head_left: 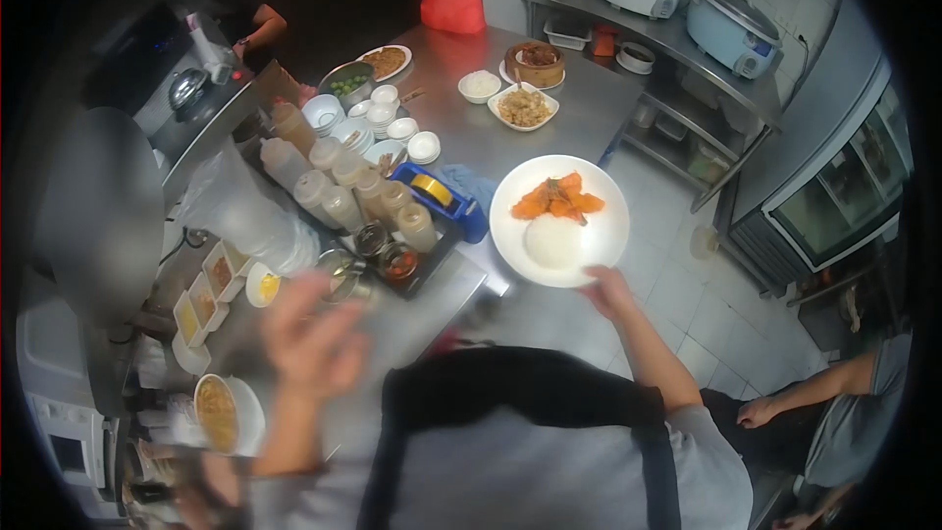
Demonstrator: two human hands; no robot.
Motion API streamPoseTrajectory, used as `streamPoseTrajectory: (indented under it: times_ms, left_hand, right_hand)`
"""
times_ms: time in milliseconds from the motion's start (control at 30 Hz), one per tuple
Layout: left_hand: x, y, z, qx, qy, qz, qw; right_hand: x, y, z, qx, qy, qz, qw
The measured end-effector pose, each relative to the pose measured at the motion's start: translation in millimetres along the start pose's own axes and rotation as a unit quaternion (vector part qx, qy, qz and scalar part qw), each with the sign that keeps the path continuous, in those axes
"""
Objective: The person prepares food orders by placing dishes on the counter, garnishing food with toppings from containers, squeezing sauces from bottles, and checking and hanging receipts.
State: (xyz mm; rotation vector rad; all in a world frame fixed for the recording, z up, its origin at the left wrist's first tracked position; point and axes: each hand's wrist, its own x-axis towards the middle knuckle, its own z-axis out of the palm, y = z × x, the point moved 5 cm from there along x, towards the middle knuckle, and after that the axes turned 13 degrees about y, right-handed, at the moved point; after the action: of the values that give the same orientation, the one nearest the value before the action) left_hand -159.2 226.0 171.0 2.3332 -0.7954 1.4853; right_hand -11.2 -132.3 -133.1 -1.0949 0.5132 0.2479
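Note:
My right hand (610,292) grips the near rim of a round white plate (507,251), held out over the floor beside the counter. On that plate lie a white dome of rice (554,241) and orange pieces of food (559,198) whose kind I cannot make out. Blurred by motion, my left hand (312,339) is raised above the counter with its fingers apart and nothing visible in them. Nearest to it are a small bowl with yellow food (263,285) and a metal container (345,273). Sauce bottles (339,206) and a blue tape dispenser (453,204) stand farther along.
On the steel counter (589,103) are a bowl of rice (479,86), a dish of food (523,108), a bamboo steamer (537,66) and a red bag (453,0). Rice cookers (731,27) stand on a shelf. A co-worker's arm (814,388) shows at right.

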Motion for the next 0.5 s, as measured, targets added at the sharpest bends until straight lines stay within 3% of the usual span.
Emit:
streamPoseTrajectory:
  times_ms: [67,100,133,233,300,400,467,500]
  left_hand:
    - [-16,17,81,-0.252,-0.175,-0.204,0.930]
    - [-47,16,126,-0.380,-0.228,-0.435,0.784]
    - [-87,26,168,-0.477,-0.256,-0.624,0.563]
    - [-173,50,264,-0.499,-0.242,-0.736,0.388]
    - [-189,76,308,-0.574,-0.179,-0.728,0.331]
    - [-161,105,360,-0.556,-0.112,-0.780,0.264]
    - [-143,116,394,-0.433,-0.084,-0.881,0.171]
    - [-139,118,409,-0.440,-0.052,-0.875,0.194]
  right_hand:
    - [17,-17,7,-0.016,-0.011,0.008,1.000]
    - [27,-26,12,-0.026,-0.019,0.011,0.999]
    - [43,-31,12,-0.038,-0.033,0.032,0.998]
    - [92,-40,9,-0.069,-0.094,0.094,0.989]
    - [112,-55,16,-0.081,-0.145,0.132,0.977]
    - [158,-64,25,-0.124,-0.227,0.197,0.946]
    - [179,-72,32,-0.153,-0.271,0.227,0.923]
    - [183,-80,39,-0.166,-0.287,0.234,0.914]
